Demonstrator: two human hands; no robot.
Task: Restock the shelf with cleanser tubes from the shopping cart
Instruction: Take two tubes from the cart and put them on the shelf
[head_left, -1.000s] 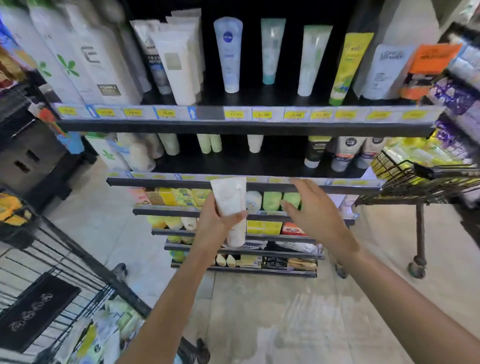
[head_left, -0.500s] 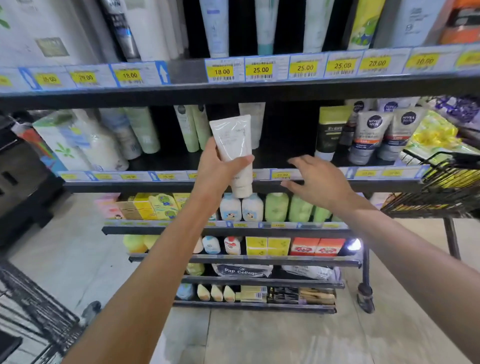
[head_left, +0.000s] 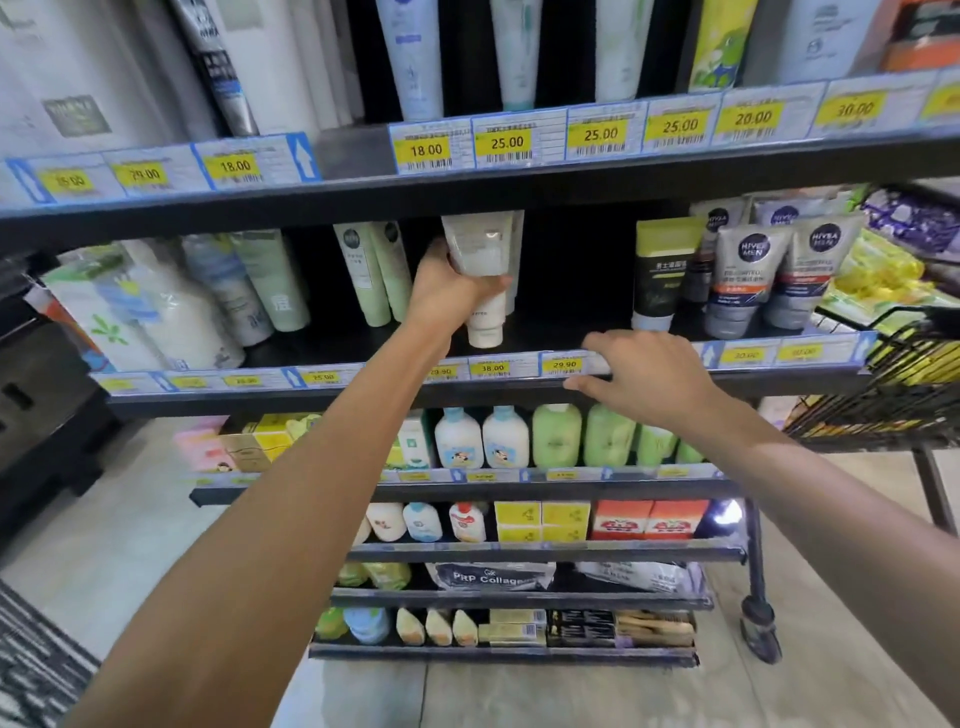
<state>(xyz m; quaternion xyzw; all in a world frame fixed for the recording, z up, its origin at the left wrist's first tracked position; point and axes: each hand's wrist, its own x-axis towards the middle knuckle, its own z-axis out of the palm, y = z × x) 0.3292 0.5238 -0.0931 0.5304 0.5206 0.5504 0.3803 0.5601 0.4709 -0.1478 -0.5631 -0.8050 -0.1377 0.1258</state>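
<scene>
left hand (head_left: 447, 291) fingers clamped on white tube (head_left: 483, 270); right hand (head_left: 644, 374) fingers apart on shelf edge (head_left: 363, 395)

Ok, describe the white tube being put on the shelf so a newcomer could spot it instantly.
Find the black shelf second from the top, above the 38.00 price tag. Mid-shelf, the left hand grips a white squeeze tube, cap down. Unlike the pale green tubes to its left, it is plain white and held.

At frame centre, the left hand (head_left: 447, 291) grips a white cleanser tube (head_left: 480, 280) upright on the shelf (head_left: 571, 327); the right hand (head_left: 644, 374) touches its edge.
</scene>
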